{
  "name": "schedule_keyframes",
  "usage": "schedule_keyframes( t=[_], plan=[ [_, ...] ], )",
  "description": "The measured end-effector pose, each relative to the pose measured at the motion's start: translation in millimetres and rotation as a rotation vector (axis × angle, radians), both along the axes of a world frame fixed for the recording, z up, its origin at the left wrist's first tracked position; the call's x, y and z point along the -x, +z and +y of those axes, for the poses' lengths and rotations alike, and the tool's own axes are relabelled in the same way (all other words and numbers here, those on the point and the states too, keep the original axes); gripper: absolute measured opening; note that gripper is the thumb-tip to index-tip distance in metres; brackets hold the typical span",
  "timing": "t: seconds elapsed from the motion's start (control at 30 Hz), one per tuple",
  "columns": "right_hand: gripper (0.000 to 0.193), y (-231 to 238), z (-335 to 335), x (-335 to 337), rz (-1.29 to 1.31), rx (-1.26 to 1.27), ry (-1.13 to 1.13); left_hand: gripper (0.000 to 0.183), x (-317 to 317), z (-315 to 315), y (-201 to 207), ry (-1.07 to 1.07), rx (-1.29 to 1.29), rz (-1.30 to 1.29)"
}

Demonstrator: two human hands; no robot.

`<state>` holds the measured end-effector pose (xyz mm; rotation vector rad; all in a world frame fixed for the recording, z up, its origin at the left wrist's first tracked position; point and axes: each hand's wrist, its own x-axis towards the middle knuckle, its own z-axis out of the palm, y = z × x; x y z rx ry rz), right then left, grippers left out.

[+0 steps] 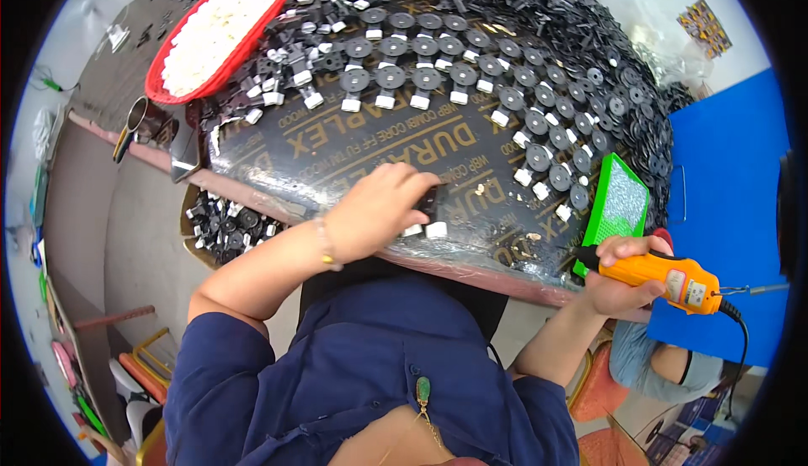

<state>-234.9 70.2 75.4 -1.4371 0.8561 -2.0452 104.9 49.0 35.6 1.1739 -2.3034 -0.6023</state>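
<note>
My left hand (379, 205) rests near the table's front edge, its thumb and fingers closed around a small black plastic part (429, 205). The hand covers most of that part; a white block (436, 230) shows at its near end. On the right, my right hand (621, 279) grips an orange electric screwdriver (661, 276). Its black nose points left, over the near end of a green tray (598, 222) holding small silvery pieces, likely screws. A cord and a metal hook are at the tool's back end.
Rows of black wheel-like parts with white blocks (389, 77) curve across the table (337, 150). Loose black parts (539, 3) are heaped behind. A red basket (210, 87) of white pieces, a metal cup (147, 119) and a box of finished-looking parts (227, 226) are left. Someone's leg (644, 361) shows right.
</note>
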Motion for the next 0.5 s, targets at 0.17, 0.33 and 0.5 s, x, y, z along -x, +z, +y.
schedule_keyframes(
  t=[0.17,0.33,0.5],
  plan=[
    [0.073,-6,-3,11,0.002,-0.015,-0.046,0.050,-129,41,25,-0.190,-0.620,0.207],
    [0.060,-4,-5,15,-0.023,-0.020,0.035,0.054,-261,86,-25,0.308,-1.078,0.383],
    [0.061,-9,-16,4,-0.004,-0.014,0.058,0.058,-299,104,-39,0.773,-0.858,0.167]
  ],
)
